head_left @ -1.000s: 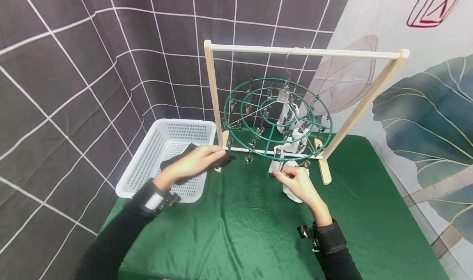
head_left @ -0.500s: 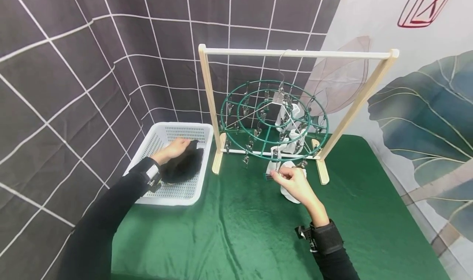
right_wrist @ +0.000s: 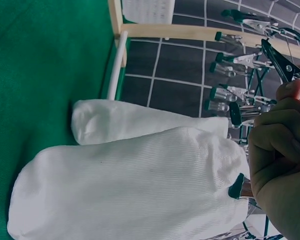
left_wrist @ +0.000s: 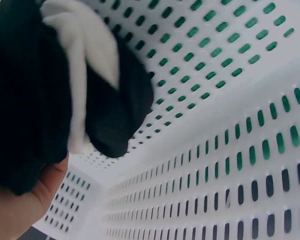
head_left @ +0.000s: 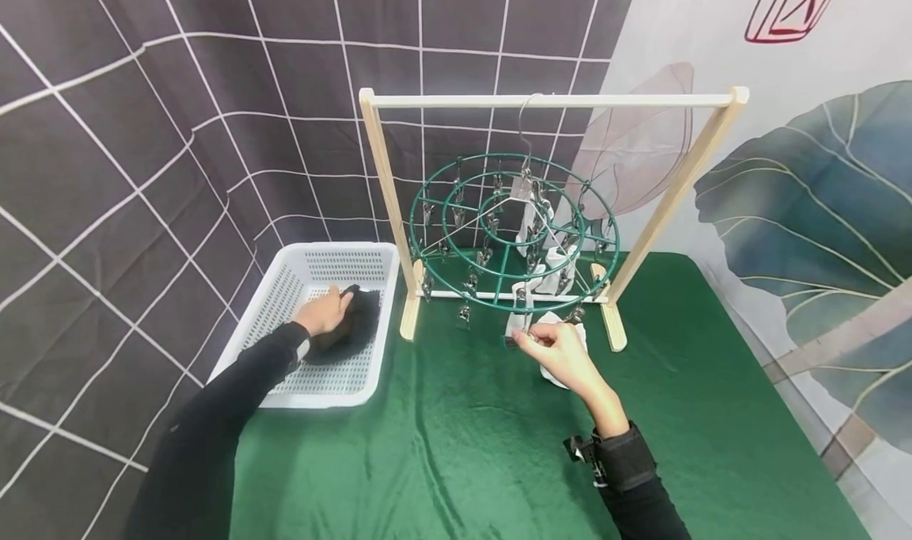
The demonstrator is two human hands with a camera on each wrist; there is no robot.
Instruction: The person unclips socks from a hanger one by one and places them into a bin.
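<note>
Inside the white basket [head_left: 313, 401], my left hand [head_left: 322, 312] grips a bunched black cloth [head_left: 356, 326]. The left wrist view shows the thumb against this black fabric and a white piece of cloth [left_wrist: 95, 40] among its folds; their exact kind is hard to tell. My right hand [head_left: 559, 354] is at the front of a round green hanger [head_left: 504, 261], pinching a metal clip [right_wrist: 277, 59] with dark green tips. Beside that hand, white socks [right_wrist: 130, 185] hang from clips. The head view shows more white socks [head_left: 558, 271] further back on the hanger.
A wooden rack with a white top bar [head_left: 456, 101] carries the hanger by its hook. Several metal clips [head_left: 465, 313] dangle around the rings. A green cloth [head_left: 463, 445] covers the table, with a dark gridded curtain [head_left: 299, 73] behind.
My left hand has moved left and down from near the hanger into the basket with the black cloth. The right hand stays at the clip. The head view has shifted slightly.
</note>
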